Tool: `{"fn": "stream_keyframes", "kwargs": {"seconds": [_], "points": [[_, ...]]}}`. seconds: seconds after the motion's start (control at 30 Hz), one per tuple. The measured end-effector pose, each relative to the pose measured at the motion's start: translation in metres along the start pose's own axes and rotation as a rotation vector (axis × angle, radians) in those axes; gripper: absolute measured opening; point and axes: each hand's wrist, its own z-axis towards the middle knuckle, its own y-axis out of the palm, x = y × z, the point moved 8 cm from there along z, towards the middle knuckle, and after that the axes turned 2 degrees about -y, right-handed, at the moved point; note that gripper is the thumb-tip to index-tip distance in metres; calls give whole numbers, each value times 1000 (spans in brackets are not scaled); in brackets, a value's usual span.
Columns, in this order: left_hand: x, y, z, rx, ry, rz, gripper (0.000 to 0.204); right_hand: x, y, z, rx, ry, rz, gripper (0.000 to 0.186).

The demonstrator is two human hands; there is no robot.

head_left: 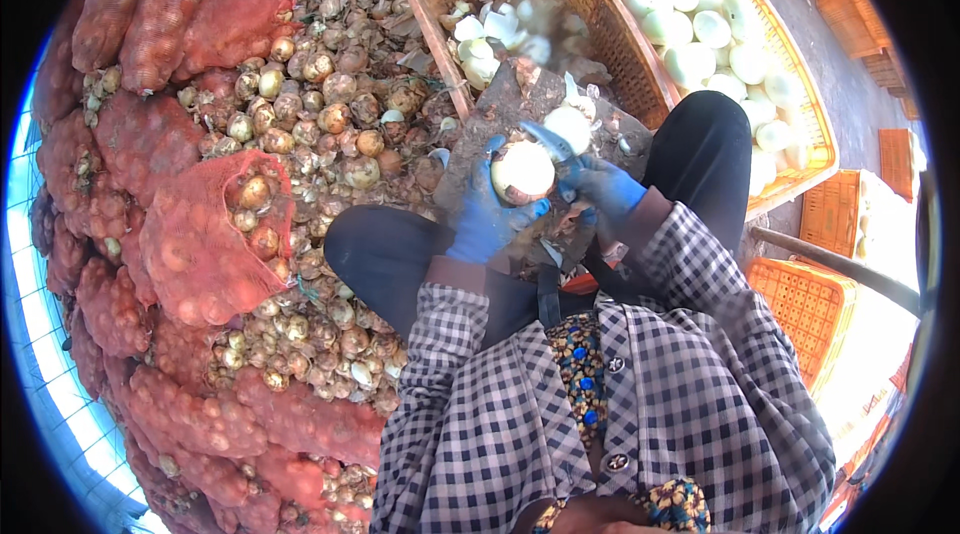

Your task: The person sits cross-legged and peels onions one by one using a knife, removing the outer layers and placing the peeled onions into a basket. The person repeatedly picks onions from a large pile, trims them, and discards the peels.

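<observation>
My left hand [485, 199], in a blue glove, cups a partly peeled onion [524, 170] with papery brown skin left on it. My right hand [605, 189], also gloved, is closed beside that onion, and a flat bluish shape that may be a blade reaches from it over the onion's top; I cannot make it out clearly. Just beyond, white peeled onions [568, 129] and scraps of skin sit on a dirty grey board [475, 149] between my bent knees.
Red mesh sacks [205, 264] and loose unpeeled onions [330, 94] fill the left side. An orange crate [432, 9] with skins stands ahead, another crate [800, 74] of peeled onions at right. More crates [800, 324] and a bar [830, 259] are beside my right knee.
</observation>
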Motion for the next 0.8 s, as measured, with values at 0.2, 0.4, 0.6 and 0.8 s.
{"fn": "stream_keyframes", "kwargs": {"seconds": [0.2, 0.4, 0.6, 0.8], "points": [[4, 8, 1, 232, 73, 353, 104, 11, -13, 13, -113, -167, -301, 27], [-64, -1, 11, 268, -95, -380, 76, -73, -4, 37, -28, -516, -664, 38], [-54, -16, -6, 307, -161, -811, 62, -53, 22, -31, 62, -945, -1408, 45], [-51, -15, -7, 294, -166, -785, 68, -24, 28, -36, -8, -889, -1605, 45]]}}
